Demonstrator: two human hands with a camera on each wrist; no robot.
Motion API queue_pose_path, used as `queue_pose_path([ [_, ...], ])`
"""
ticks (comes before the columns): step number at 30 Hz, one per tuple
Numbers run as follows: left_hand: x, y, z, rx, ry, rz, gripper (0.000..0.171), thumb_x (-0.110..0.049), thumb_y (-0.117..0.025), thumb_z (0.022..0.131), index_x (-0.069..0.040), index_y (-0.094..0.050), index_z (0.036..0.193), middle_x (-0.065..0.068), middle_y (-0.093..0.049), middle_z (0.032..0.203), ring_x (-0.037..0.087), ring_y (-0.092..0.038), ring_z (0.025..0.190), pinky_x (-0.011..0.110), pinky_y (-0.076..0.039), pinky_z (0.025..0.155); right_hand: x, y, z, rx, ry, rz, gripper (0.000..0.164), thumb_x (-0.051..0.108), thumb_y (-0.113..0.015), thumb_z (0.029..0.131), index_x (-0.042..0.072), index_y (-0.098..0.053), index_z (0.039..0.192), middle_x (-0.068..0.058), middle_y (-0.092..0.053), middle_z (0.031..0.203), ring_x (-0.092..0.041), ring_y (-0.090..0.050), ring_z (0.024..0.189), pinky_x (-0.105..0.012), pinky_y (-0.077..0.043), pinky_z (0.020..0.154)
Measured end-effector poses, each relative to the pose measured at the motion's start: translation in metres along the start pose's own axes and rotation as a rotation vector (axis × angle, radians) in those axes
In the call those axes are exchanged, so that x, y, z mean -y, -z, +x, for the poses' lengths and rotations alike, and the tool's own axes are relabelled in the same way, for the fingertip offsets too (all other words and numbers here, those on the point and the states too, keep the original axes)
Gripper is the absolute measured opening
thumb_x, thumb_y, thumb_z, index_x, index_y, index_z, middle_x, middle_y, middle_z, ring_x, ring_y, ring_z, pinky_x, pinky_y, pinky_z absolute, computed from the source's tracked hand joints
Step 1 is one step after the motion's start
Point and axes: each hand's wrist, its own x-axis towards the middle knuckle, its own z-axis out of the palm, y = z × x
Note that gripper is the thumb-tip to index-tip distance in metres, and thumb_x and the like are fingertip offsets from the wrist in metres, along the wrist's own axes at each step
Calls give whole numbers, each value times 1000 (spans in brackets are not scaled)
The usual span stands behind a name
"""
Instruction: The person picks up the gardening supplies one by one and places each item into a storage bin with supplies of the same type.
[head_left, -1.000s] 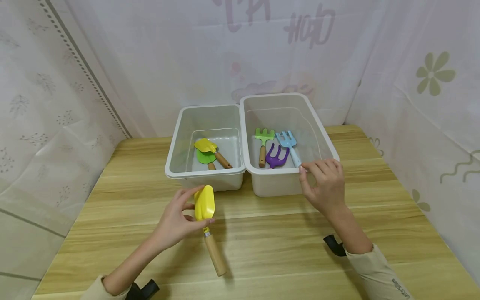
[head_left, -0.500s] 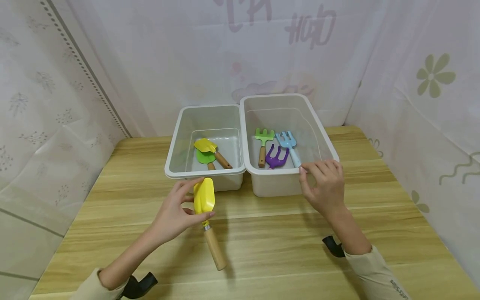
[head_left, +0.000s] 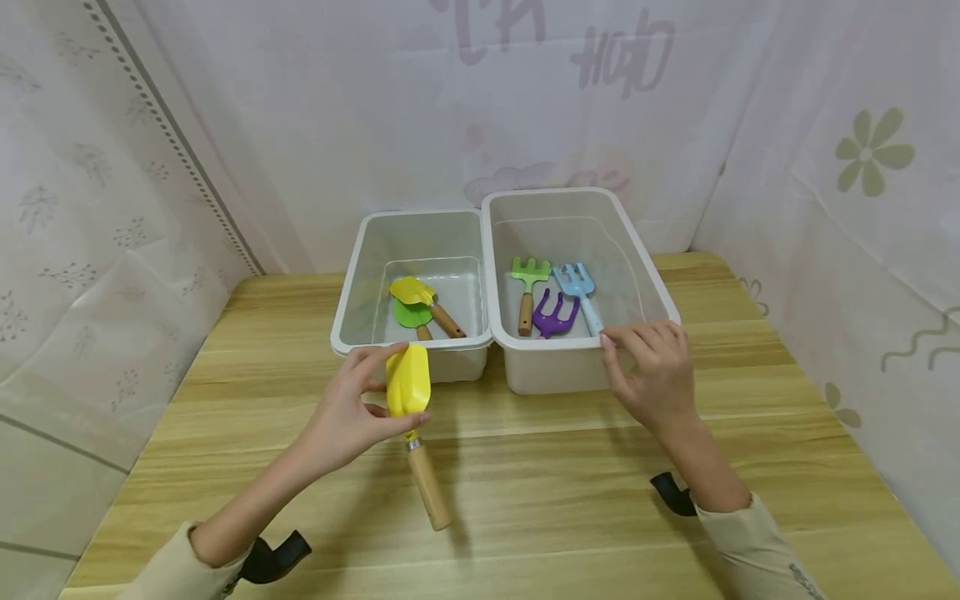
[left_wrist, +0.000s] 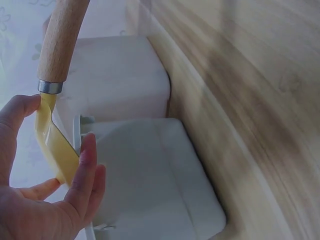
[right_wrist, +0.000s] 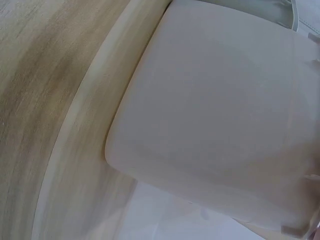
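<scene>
My left hand [head_left: 356, 404] holds a yellow hand trowel [head_left: 409, 379] by its blade, fingertips on one edge and thumb on the other. The trowel's wooden handle [left_wrist: 62, 40] points back toward me, above the table before the left bin [head_left: 408, 365]. At the front right corner of the right bin [head_left: 551, 367], my right hand [head_left: 654, 371] grips the rim, thumb outside and fingers over the top. A light blue hand fork [head_left: 576, 283] lies inside with its handle close to those fingers. In the right wrist view the bin's wall fills most of the picture.
The two pale bins stand side by side. Inside the left one, another yellow trowel [head_left: 412, 290] lies across a green trowel [head_left: 411, 315]. A green rake [head_left: 529, 273] and a purple fork [head_left: 555, 318] share the right bin. Printed cloth [head_left: 360, 100] surrounds the wooden table [head_left: 540, 492].
My left hand has raised the yellow trowel slightly and moved it forward, toward the left bin's front rim. My right hand has kept its place on the right bin.
</scene>
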Motion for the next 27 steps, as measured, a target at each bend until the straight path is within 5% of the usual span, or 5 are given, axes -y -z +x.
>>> queue_pose_path([
  [8, -6, 7, 6, -2, -19, 8, 87, -14, -94, 78, -12, -52, 154, 21, -50, 136, 44, -72, 109, 26, -65, 71, 0, 1, 0, -52, -5, 32, 26, 20, -65, 95, -1, -80, 94, -19, -76, 85, -39, -65, 83, -56, -46, 83],
  [27, -23, 25, 17, -17, -20, 20, 89, -13, -94, 79, -7, -49, 156, 24, -46, 138, 46, -69, 112, 28, -66, 73, -1, 4, -2, -81, 0, 17, 38, 32, -61, 100, -1, -79, 93, -19, -76, 85, -40, -65, 84, -56, -46, 81],
])
